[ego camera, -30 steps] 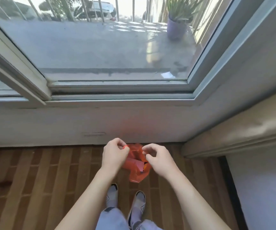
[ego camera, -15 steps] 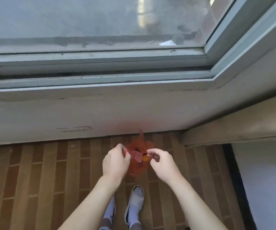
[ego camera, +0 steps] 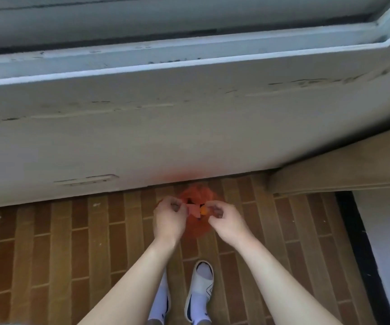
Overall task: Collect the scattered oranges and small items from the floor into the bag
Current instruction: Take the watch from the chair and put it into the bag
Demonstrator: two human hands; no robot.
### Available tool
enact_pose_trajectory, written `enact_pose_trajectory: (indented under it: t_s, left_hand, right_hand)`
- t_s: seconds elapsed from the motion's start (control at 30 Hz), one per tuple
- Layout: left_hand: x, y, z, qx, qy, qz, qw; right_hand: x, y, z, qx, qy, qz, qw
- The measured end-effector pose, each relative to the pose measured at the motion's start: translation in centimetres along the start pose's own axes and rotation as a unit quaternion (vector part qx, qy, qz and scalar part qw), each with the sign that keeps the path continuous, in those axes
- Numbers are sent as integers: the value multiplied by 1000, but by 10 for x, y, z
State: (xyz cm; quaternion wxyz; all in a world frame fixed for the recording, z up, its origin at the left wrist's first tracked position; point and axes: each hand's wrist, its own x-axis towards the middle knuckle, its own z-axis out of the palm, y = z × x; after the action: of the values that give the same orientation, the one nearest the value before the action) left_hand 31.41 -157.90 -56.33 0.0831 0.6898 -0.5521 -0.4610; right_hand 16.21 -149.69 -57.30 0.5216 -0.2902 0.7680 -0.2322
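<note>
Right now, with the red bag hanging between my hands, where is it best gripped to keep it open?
Probably by the top rim, one pinch on each side. The bag is thin, limp plastic hanging mouth-up; the left hand and right hand already pinch opposite edges, spreading the mouth. Gripping lower would likely squeeze it closed.

The bag (ego camera: 196, 228) is showing as thin, translucent orange-red plastic, crinkling softly. The floor (ego camera: 72, 242) is looking like matt wood strips in brown tones, slightly worn. The wall (ego camera: 142, 141) below the window is wearing matt white paint, scuffed and cracking. The frame (ego camera: 189, 52) is looking smooth and painted. The shoe (ego camera: 200, 294) is looking like smooth white synthetic.
</note>
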Motion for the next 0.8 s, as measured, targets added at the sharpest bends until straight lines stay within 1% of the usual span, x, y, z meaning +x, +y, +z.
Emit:
enact_pose_trajectory:
  t_s: [0.13, 0.23, 0.27, 0.3, 0.37, 0.4, 0.47, 0.53, 0.63, 0.7, 0.8]
  left_hand:
    - [24, 1, 13, -12, -4, 21, 1000]
    - [37, 2, 22, -42, -18, -4, 999]
    - [39, 4, 24, -53, -34, -10, 998]
    - [40, 7, 25, -66, -63, -11, 996]
    - [38, 12, 23, -71, -151, -4, 986]
    - [37, 9, 23, -58, -187, 3, 981]
    - [37, 0, 19, -8, -230, 33, 973]
    - [34, -7, 13, 39, -237, 53, 969]
    - [23, -7, 0, 6, -227, 46, 973]
    - [18, -9, -6, -11, -217, 41, 975]
    - [9, -18, -20, -20, -194, 25, 980]
  right_hand:
    - [25, -2, 4, 10, 10, 3, 1000]
    - [40, -4, 10, 17, 2, 4, 1000]
    - [43, -4, 12, 17, -3, 4, 1000]
    - [46, -4, 14, 15, -9, 3, 1000]
    - [49, -5, 16, -4, -24, -10, 1000]
    - [48, -8, 15, -15, -33, -18, 999]
    - [49, -9, 14, -25, -43, -28, 998]
    - [46, -11, 11, -24, -42, -18, 999]
    - [38, -10, 7, -8, -41, -4, 999]
    - [29, -12, 3, -6, -42, -11, 999]
    - [14, -8, 1, -25, -35, -4, 999]
